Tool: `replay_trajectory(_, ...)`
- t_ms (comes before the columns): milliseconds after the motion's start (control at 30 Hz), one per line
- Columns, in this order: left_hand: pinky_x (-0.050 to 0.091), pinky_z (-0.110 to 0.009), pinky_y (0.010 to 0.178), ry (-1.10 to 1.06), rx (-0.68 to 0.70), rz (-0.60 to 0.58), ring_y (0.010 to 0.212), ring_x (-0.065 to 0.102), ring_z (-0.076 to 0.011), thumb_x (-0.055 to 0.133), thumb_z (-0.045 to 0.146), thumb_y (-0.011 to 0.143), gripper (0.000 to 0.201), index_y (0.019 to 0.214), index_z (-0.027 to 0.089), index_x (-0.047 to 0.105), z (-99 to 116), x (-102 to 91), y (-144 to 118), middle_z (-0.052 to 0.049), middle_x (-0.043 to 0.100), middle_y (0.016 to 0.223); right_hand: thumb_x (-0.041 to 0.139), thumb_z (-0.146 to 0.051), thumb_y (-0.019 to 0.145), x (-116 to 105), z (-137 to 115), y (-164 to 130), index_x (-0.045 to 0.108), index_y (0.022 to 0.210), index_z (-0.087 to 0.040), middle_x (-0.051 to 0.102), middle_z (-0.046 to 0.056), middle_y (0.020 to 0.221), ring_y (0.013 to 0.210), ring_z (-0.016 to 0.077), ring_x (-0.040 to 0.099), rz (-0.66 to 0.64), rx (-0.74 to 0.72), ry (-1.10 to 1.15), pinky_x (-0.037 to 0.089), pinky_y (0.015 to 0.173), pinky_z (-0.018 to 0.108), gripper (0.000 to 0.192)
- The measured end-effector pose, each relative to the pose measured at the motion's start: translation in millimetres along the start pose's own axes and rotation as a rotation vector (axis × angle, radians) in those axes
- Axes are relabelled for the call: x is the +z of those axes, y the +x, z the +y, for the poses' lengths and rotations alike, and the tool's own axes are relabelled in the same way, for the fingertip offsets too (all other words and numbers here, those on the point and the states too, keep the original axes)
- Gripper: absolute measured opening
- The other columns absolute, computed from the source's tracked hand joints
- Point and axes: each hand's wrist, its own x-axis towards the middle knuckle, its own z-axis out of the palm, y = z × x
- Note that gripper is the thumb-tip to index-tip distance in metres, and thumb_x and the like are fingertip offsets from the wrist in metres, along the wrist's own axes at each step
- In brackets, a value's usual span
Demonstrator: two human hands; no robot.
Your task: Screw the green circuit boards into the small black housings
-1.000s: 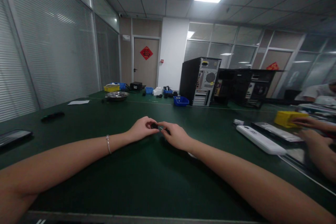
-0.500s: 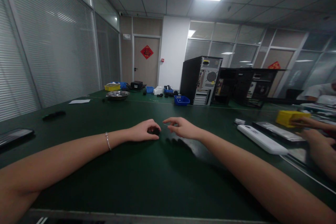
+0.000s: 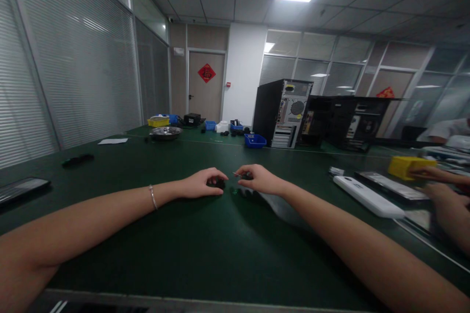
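Both my hands rest far out on the dark green table (image 3: 205, 249). My left hand (image 3: 201, 184), with a bracelet on its wrist, is curled over a small black part (image 3: 215, 183) that lies on the table. A short gap to its right, my right hand (image 3: 260, 179) is lifted slightly and pinches a thin pin-like piece (image 3: 238, 174) between thumb and fingers. The piece is too small to identify.
A white oblong device (image 3: 368, 197) and a flat panel (image 3: 389, 186) lie at the right, where another person's hands (image 3: 438, 190) work beside a yellow bin (image 3: 407, 166). Two computer towers (image 3: 284, 113) stand behind. A phone (image 3: 20, 187) and a black object (image 3: 77, 160) lie at left.
My hands were together over the small black part; my right hand has pulled away to the right with the thin piece, and the left has stayed on the part.
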Motion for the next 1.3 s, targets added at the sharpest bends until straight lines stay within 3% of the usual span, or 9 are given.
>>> replay_trajectory(333,0.041,-0.037,0.093,-0.403,-0.022,-0.014,0.106,0.056,-0.0209,0.069,0.020,0.071,0.043,0.114,0.018,0.060,-9,-7.8,5,-0.009,0.060,0.116,0.059,-0.029,0.089,1,-12,-5,0.061,0.104,-0.015,0.060,0.006,0.110,0.094,0.0207,0.060,-0.122,-0.130,-0.065,0.050,0.080,0.040,0.021)
replay_trajectory(533,0.042,-0.038,0.093,-0.562,-0.033,-0.020,0.110,0.055,-0.0225,0.068,0.017,0.071,0.043,0.113,0.017,0.061,-12,-8.5,5,-0.011,0.058,0.121,0.059,-0.028,0.089,-1,-11,-5,0.061,0.103,-0.014,0.060,0.006,0.110,0.097,0.0213,0.060,-0.152,-0.157,-0.063,0.049,0.083,0.042,0.019)
replay_trajectory(767,0.041,-0.037,0.095,-0.638,-0.048,-0.021,0.110,0.055,-0.0220,0.069,0.015,0.070,0.042,0.112,0.017,0.062,-11,-10.2,4,-0.011,0.058,0.123,0.058,-0.028,0.090,2,-9,-3,0.061,0.102,-0.013,0.064,0.005,0.102,0.090,0.0197,0.062,-0.193,-0.152,-0.008,0.051,0.078,0.039,0.019)
replay_trajectory(1100,0.040,-0.039,0.097,-0.674,-0.085,-0.005,0.119,0.051,-0.0242,0.071,0.013,0.067,0.053,0.118,0.018,0.056,-11,-10.1,4,-0.012,0.056,0.127,0.057,-0.026,0.091,1,-11,-4,0.061,0.105,-0.014,0.063,0.006,0.108,0.096,0.0211,0.061,-0.210,-0.167,0.024,0.050,0.083,0.042,0.019)
replay_trajectory(1300,0.041,-0.040,0.096,-0.663,-0.100,0.010,0.111,0.055,-0.0232,0.072,0.010,0.065,0.046,0.110,0.017,0.060,-8,-11.3,3,-0.009,0.059,0.119,0.058,-0.025,0.090,1,-14,-4,0.062,0.102,-0.014,0.061,0.006,0.110,0.099,0.0219,0.059,-0.174,-0.178,-0.007,0.048,0.085,0.043,0.017)
